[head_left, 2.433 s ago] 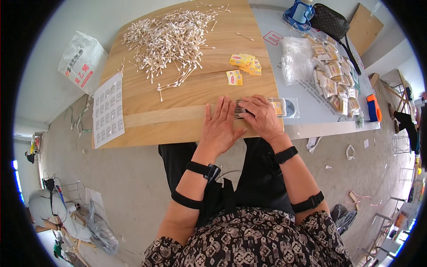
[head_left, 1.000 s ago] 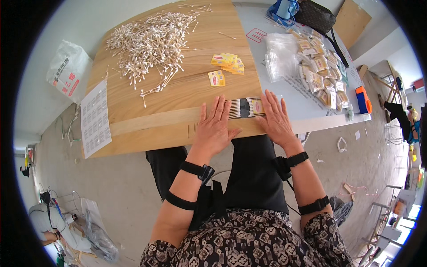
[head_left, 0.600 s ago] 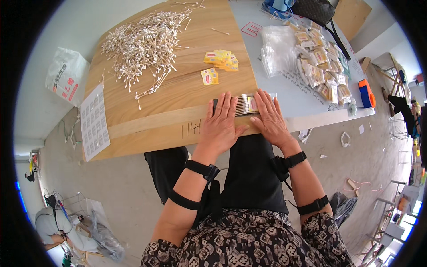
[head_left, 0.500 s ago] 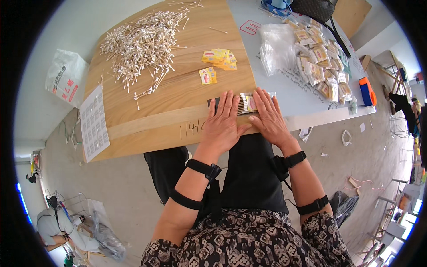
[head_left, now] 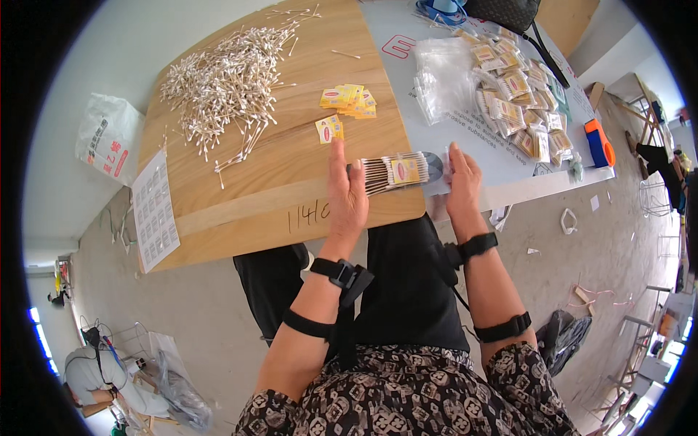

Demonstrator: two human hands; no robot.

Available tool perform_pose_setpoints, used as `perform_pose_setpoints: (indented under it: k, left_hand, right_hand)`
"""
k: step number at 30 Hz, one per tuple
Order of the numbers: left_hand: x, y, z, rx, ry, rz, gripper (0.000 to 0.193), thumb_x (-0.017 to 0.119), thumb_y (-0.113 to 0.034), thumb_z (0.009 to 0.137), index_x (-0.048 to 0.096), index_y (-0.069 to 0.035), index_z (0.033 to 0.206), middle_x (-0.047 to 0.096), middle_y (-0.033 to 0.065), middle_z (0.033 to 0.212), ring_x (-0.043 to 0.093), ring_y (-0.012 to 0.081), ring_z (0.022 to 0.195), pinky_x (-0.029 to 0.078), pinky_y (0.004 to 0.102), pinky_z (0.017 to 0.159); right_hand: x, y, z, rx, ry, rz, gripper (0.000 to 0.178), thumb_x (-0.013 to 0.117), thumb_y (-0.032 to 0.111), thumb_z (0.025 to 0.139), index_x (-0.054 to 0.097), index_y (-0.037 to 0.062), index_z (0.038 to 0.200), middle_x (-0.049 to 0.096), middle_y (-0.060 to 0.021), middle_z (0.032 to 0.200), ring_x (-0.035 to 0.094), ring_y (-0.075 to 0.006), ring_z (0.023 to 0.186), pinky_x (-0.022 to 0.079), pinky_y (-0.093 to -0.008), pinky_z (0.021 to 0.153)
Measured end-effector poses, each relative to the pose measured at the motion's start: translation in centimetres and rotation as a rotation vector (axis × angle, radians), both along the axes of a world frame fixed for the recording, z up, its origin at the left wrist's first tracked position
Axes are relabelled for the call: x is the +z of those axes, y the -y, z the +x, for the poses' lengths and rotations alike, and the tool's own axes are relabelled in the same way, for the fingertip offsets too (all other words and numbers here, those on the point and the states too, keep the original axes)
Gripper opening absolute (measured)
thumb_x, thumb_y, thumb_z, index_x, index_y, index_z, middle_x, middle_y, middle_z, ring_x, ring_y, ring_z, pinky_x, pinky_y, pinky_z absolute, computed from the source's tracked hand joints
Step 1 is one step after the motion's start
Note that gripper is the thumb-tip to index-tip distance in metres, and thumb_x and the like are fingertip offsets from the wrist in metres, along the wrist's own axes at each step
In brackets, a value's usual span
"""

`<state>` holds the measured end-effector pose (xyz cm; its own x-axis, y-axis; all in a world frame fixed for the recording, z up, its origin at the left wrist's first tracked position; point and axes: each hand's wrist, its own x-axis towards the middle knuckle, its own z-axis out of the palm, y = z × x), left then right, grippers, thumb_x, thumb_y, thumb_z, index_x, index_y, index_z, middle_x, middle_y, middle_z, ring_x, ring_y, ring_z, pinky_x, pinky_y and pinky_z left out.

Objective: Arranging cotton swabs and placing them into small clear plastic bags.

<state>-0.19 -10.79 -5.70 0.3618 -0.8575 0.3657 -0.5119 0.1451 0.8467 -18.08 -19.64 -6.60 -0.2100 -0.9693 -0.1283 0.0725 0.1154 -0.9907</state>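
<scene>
Between my hands, a flat row of cotton swabs (head_left: 375,176) with a yellow card (head_left: 406,171) over it lies on a dark, flat holder (head_left: 435,167) near the table's front edge. My left hand (head_left: 348,200) grips the holder's left end, thumb on the near side and fingers stretched along it. At the other end my right hand (head_left: 464,185) has its fingers closed around what looks like the edge of a clear plastic bag; the fingers partly hide it. Farther back lie several loose yellow cards (head_left: 349,99) and a big heap of loose cotton swabs (head_left: 222,83).
On the grey sheet to the right are a stack of clear bags (head_left: 443,76), a pile of filled swab packs (head_left: 512,105) and an orange-and-blue tape dispenser (head_left: 600,143). A printed sheet (head_left: 154,211) hangs over the left edge. A black bag (head_left: 502,11) sits at the back.
Both hands were lying flat, pressing on the pack. Now they have moved apart to its two ends and turned on edge, uncovering the swabs, the card and the holder's rounded end.
</scene>
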Motion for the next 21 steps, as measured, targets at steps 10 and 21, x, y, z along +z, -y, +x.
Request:
perform_pose_setpoints:
  k: [10, 21]
  left_hand:
    - [-0.9, 2.7, -2.1, 0.014, -0.598, -0.122, 0.054, 0.041, -0.028, 0.106, 0.033, 0.008, 0.145, 0.035, 0.0259, 0.151, 0.033, 0.0332, 0.142, 0.025, 0.0404, 0.118]
    - [-1.5, 4.4, -5.2, 0.061, -0.923, -0.177, 0.057, 0.039, -0.034, 0.106, 0.036, 0.01, 0.143, 0.035, 0.0244, 0.15, 0.031, 0.0311, 0.143, 0.019, 0.0408, 0.121]
  right_hand:
    - [-1.5, -0.2, 2.5, 0.11, 0.685, 0.347, 0.02, 0.07, 0.011, 0.09, 0.068, -0.0042, 0.103, 0.068, -0.0101, 0.097, 0.066, -0.0207, 0.086, 0.056, -0.0359, 0.079]
    - [-0.7, -0.6, 3.2, 0.072, 0.58, 0.235, 0.014, 0.073, 0.007, 0.086, 0.068, -0.0035, 0.093, 0.067, -0.0057, 0.084, 0.062, -0.0139, 0.074, 0.052, -0.0292, 0.07]
